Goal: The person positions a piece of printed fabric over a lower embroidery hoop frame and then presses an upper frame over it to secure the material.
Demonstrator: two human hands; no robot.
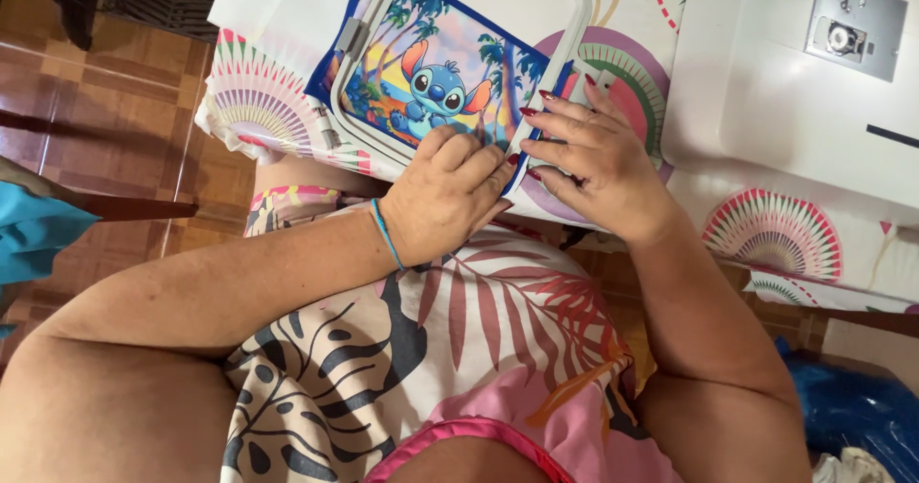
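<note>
Hands, two, mine, both at the near edge of the embroidery hoop.

Head view, item by item:

1. My left hand (445, 196): fingers curled under, knuckles up, pressing down on the lower part of the printed fabric panel (436, 71) just inside the hoop's near corner. Whether something small is pinched beneath the fingers I cannot tell. A thin blue bracelet (386, 236) circles the wrist.

2. My right hand (593, 157): fingers spread and extended, dark red nails, fingertips (529, 112) resting on the right-hand rim of the hoop and the cloth beside it; nothing is grasped, the palm lies flat. It sits just beside my left hand, nearly touching.

3. Embroidery hoop (579, 23): white, rounded rectangle, tilted on the table, framing the panel; a grey clamp (349, 38) shows on its left side.

4. Printed fabric panel: blue-bordered, showing a blue cartoon creature with large ears among palm trees, stretched inside the hoop.

5. Tablecloth (258, 100): white with pink, green and purple fan shapes, under the hoop.

6. Sewing machine (795, 71): white, at the upper right, near my right hand, with a metal needle plate (852, 23).

7. My dress (459, 349): leaf pattern in pink, black and cream, below the table edge.

8. Floor (115, 90): brown tiles, left.
</note>
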